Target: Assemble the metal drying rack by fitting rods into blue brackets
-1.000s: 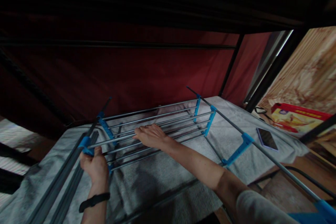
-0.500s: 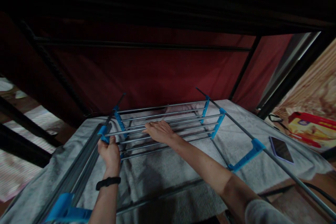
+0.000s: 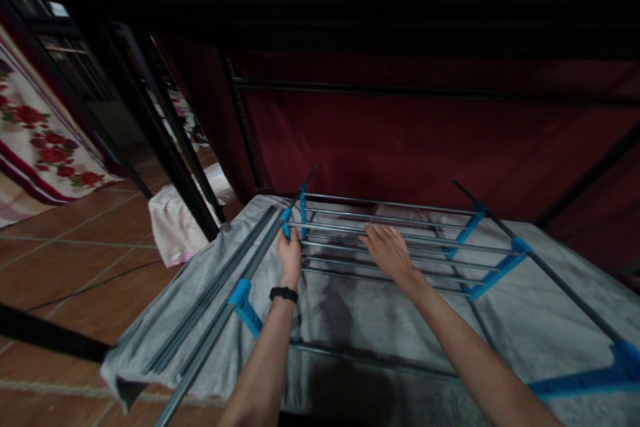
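A rack of grey metal rods and blue plastic brackets lies across the grey cloth. My left hand, with a black band on the wrist, is closed around the blue bracket at the rack's left end, where a rod meets it. My right hand is laid over the same rod near its middle, fingers curled on it and fingertips partly hidden. On the right side another blue bracket carries the rods' far ends. A lower blue bracket sits on the left side pole, nearer to me.
Several loose metal rods lie on the grey cloth to the left. Black frame posts rise beyond the cloth's left edge, above a tiled floor. A dark red curtain hangs behind the rack.
My view has swung left, so the phone and red package have left the picture and the floor shows. Both hands keep about the same places on the rack.
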Demonstrator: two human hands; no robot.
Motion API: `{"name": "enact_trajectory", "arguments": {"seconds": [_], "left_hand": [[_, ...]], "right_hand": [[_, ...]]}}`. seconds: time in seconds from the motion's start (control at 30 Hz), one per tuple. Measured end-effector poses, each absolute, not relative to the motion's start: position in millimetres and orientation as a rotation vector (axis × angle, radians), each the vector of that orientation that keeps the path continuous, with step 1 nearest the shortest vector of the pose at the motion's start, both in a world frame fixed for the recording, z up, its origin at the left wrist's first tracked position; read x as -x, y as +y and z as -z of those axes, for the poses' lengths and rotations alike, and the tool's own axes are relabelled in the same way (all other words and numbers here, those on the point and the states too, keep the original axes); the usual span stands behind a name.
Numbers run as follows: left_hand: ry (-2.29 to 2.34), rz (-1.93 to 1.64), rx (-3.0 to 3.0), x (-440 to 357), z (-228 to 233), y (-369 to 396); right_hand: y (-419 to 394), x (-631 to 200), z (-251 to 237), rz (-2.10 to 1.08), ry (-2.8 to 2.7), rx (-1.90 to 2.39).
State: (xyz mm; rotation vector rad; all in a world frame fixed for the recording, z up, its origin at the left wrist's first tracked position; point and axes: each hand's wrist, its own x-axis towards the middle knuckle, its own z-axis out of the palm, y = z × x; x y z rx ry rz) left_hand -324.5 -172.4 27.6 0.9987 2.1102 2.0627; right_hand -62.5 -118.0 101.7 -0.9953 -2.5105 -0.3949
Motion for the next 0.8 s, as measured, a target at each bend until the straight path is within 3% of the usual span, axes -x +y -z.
{"name": "enact_trajectory", "arguments": {"seconds": [0.47,0.8], "left_hand": [[2.039,-2.186,-0.915,323,-15,-166],[2.170,-2.040,-0.866,316,-20,-171]], "right_hand": [[-106,56,-107,0.288,-2.641,0.993],[-105,56,-97,0.364,-2.558,0.971]]}}
